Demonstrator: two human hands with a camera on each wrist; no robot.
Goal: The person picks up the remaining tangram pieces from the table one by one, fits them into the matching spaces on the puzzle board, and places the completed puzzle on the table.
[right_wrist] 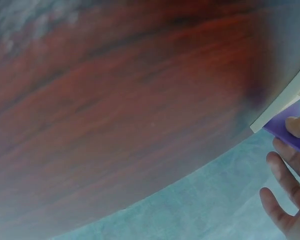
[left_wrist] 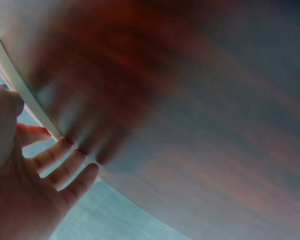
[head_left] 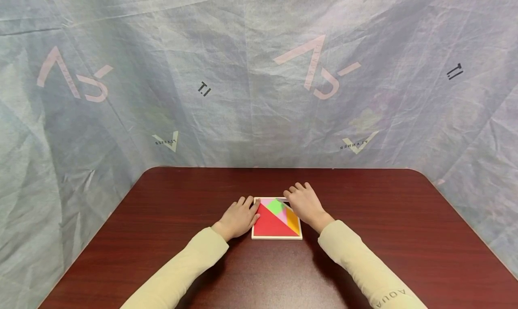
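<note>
A tangram puzzle in a pale square tray (head_left: 277,238) lies on the table, its red (head_left: 271,223), green (head_left: 277,206), pink and orange (head_left: 293,221) pieces showing. At the tray's left side my left hand (head_left: 238,217) rests with spread fingers, the thumb and index finger over its edge. Above the upper right corner, my right hand (head_left: 306,204) pinches a purple tangram piece (right_wrist: 285,125) between thumb and index finger, its other fingers extended. In the right wrist view the purple piece is tilted beside the tray wall (right_wrist: 277,107). A dark gap (head_left: 287,204) shows near that corner.
The dark red wooden table (head_left: 162,237) reaches forward to a wrinkled grey cloth (head_left: 247,75) with printed letters, which also hangs at both sides. Pale sleeves (head_left: 190,259) cover both forearms.
</note>
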